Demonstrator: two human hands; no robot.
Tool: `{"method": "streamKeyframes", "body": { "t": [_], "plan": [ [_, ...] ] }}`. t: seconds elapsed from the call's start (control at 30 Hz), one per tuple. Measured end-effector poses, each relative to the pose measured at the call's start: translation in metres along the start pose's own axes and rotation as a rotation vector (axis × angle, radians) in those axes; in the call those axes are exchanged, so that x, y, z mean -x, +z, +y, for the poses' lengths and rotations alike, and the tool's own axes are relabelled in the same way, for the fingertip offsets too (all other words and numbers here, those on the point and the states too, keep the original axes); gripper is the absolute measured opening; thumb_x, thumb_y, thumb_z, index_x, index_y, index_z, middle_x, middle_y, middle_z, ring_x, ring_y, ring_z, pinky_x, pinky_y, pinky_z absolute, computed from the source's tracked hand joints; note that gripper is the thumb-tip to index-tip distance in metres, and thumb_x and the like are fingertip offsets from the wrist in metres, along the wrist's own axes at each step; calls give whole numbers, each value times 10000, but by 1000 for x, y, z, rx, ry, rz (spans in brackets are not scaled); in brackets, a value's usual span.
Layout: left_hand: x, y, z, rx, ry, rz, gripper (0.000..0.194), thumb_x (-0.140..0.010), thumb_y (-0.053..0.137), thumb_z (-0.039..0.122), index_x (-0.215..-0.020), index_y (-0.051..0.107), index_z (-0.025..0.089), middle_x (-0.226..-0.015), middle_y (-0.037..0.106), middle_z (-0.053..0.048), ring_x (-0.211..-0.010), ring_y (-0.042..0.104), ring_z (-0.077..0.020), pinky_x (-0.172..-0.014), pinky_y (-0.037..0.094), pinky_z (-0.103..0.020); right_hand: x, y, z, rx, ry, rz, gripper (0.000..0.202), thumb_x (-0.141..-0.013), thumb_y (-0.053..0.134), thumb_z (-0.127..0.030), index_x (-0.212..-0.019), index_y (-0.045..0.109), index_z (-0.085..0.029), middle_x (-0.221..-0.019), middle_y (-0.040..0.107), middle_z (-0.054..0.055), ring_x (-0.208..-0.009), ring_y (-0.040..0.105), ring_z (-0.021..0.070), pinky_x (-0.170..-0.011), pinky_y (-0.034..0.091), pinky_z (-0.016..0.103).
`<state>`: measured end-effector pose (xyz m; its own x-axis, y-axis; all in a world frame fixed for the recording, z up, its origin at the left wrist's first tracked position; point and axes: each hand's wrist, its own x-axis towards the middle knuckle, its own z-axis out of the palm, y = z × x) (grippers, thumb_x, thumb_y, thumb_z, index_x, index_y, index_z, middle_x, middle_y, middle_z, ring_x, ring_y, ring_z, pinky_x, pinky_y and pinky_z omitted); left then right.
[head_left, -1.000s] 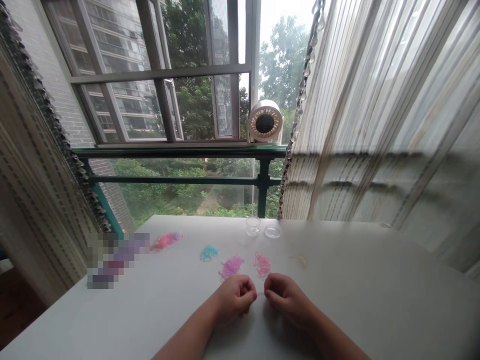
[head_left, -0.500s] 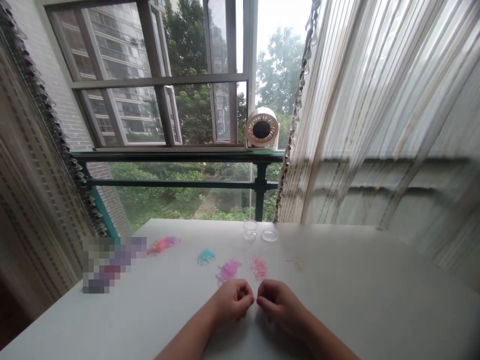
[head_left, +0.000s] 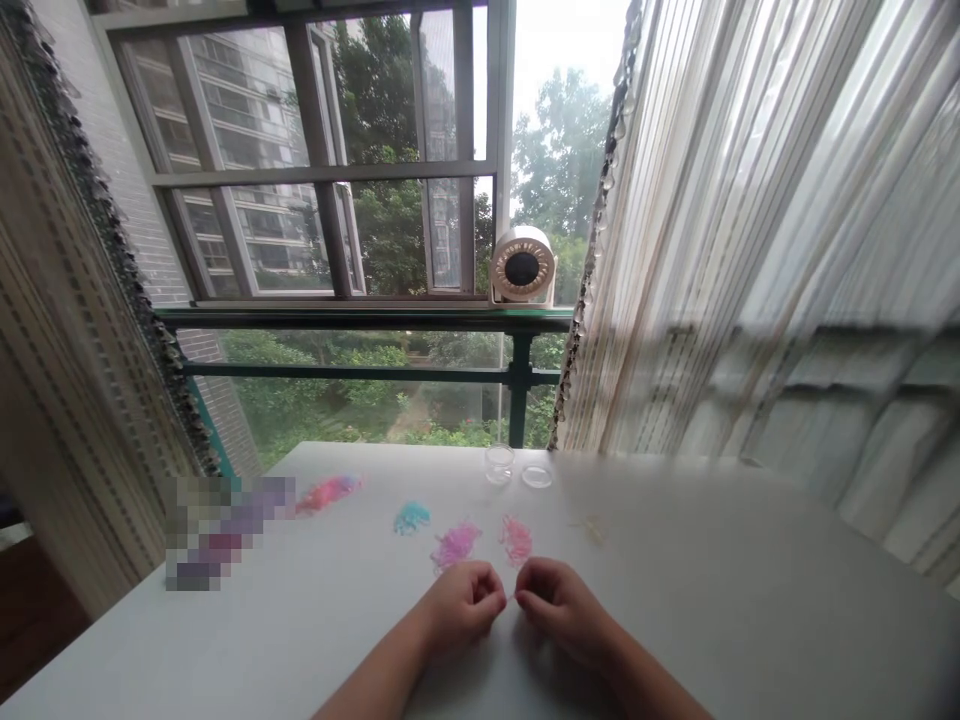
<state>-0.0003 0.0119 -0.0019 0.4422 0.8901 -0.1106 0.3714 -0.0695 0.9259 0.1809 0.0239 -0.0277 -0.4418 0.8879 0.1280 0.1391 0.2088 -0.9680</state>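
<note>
My left hand (head_left: 469,605) and my right hand (head_left: 559,603) face each other low over the white table (head_left: 360,590), fingertips pinched and a small gap apart. A thin pale strand (head_left: 511,598), too fine to name surely, spans the gap between the two pinches. Just beyond my left hand lies a loose purple heap (head_left: 456,545) of what look like small rubber bands. A similar pink heap (head_left: 516,540) sits past the fingertips, and a teal heap (head_left: 412,517) lies farther left.
A clear round tub (head_left: 499,465) and its flat clear lid (head_left: 537,477) stand near the table's back edge. Some pale yellowish pieces (head_left: 595,528) lie to the right. On the left is a colourful packet (head_left: 328,494) beside a blurred-out patch. A small fan (head_left: 523,267) perches by the window.
Both hands hold nearly the same place, still pinched. The thin strand between the fingertips now shows. The view has tilted slightly.
</note>
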Motion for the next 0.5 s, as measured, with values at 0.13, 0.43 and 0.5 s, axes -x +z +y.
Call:
{"method": "streamKeyframes", "body": {
  "t": [0.13,0.43,0.5],
  "plan": [
    [0,0,-1,-9,6,4,198,-749,503,339,-732,499,142,-461,491,39,-377,389,-69,-393,284,-188,0,-1,0,6,-16,5,97,-696,575,-212,-667,517,-141,-556,447,-42,-506,379,67,-474,293,193],
    [0,2,2,47,-22,11,180,-719,521,318,-710,496,140,-458,459,50,-387,404,-73,-390,279,-190,-1,-1,2,4,-7,1,115,-673,580,-213,-634,494,-148,-547,423,-52,-496,354,61,-470,278,192],
    [0,2,1,52,-24,10,190,-721,523,328,-718,497,139,-464,462,49,-389,406,-74,-391,280,-192,0,-2,1,-11,-8,-10,108,-682,568,-207,-640,489,-148,-548,421,-52,-493,354,59,-468,277,191]
  ]
}}
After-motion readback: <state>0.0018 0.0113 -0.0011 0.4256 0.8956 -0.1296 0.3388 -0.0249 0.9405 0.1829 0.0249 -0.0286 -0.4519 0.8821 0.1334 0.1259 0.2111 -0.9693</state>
